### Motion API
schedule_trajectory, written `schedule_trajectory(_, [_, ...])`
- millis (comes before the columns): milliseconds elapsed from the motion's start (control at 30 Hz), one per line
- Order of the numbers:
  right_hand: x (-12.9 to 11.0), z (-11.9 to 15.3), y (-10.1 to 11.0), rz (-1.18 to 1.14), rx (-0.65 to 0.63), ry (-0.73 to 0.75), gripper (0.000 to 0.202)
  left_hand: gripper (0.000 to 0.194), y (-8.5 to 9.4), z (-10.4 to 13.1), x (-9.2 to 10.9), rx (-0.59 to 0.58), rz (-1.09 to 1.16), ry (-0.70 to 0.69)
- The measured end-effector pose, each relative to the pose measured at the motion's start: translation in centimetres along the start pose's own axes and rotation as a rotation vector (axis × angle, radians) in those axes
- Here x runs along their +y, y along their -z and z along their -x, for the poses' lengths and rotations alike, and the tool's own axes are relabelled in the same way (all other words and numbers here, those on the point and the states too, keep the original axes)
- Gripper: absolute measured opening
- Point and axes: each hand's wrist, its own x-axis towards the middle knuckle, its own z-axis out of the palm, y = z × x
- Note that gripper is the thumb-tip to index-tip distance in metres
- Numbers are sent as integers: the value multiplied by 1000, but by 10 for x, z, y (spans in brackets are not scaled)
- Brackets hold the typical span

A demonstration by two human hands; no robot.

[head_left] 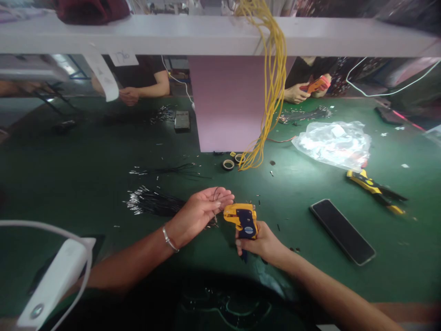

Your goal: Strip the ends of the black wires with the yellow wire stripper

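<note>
My left hand [203, 209] is closed in a pinch on a thin black wire [215, 195], palm partly turned up. Just to its right, my right hand [258, 241] wraps round the handles of a yellow and dark blue wire stripper [245, 220]. The tool's yellow jaws point left and sit close to the left fingertips; whether the wire lies inside them I cannot tell. Behind my left wrist lies a thick bundle of black wires [155, 202] with silvery terminals at its left end. A smaller group of black wires [172, 170] lies farther back.
At right are a phone [342, 231], a yellow-black hand tool [374, 188] and a clear plastic bag [334, 142]. Yellow wires [275, 82] hang from the shelf [193, 37] beside a pink panel [227, 105]. Tape rolls [228, 164] lie below. Two people work opposite. A white power strip [55, 280] is front left.
</note>
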Motion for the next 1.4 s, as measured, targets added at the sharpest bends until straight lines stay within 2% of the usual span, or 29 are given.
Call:
schedule_trajectory(367, [8,-1,-4,3,67,23,24,30,1,-2,1,16,18,-1])
schedule_trajectory(633, [16,-2,-6,11,108,56,24,30,3,-5,0,-16,30,-15])
schedule_trajectory(1033, [11,7,-6,122,97,64,19,32,-1,-3,3,-48,33,-29])
schedule_trajectory(1400, [17,5,-14,130,202,69,22,32,-2,-1,4,-34,30,-22])
